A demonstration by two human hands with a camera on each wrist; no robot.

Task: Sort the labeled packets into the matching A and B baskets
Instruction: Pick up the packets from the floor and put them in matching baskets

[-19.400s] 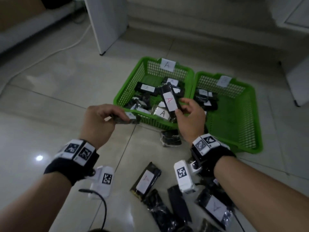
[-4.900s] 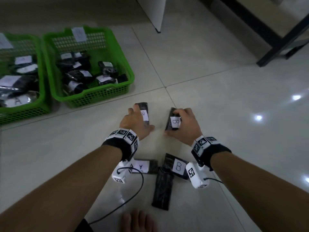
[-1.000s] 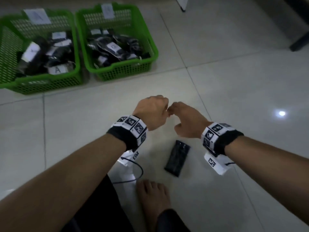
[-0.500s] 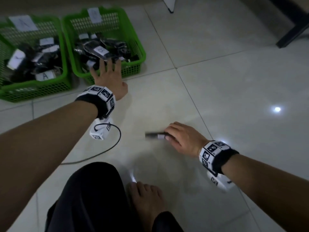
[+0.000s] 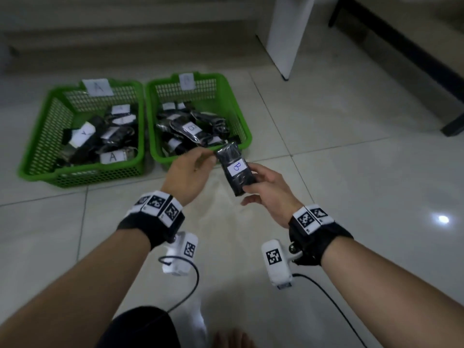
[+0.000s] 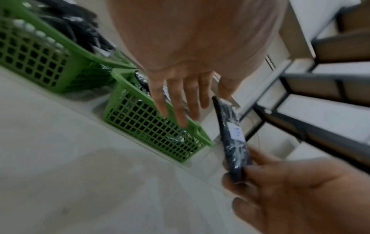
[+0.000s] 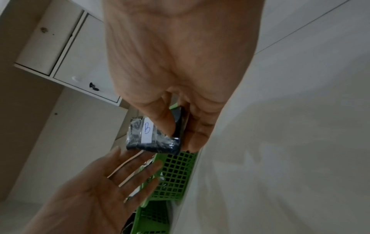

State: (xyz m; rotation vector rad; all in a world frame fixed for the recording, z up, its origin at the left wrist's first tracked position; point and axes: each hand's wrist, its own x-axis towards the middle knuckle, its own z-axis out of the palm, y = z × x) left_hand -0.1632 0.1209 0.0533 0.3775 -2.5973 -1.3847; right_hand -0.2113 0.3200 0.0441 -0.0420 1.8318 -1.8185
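Note:
My right hand (image 5: 253, 183) pinches a black packet (image 5: 235, 169) by its near end, thumb on top; its white label reads B. The packet is held in the air just in front of the B basket (image 5: 237, 110). My left hand (image 5: 207, 156) is beside the packet's far end with straight, spread fingers (image 6: 180, 102); I cannot tell if the thumb touches it. The A basket (image 5: 47, 131) stands to the left, and both green baskets hold several black packets. In the right wrist view the packet (image 7: 148, 136) sits under my thumb (image 7: 162, 120).
A white cabinet panel (image 5: 286, 33) stands behind the baskets to the right, and a dark furniture frame (image 5: 401, 61) runs along the far right. Wrist-camera cables (image 5: 326, 297) trail over the tiled floor. My knee (image 5: 140, 327) and foot (image 5: 231, 339) are at the bottom edge.
My right hand has lifted the packet off the floor and turned its B label up. My left hand has drawn back from the B basket to the packet's far end.

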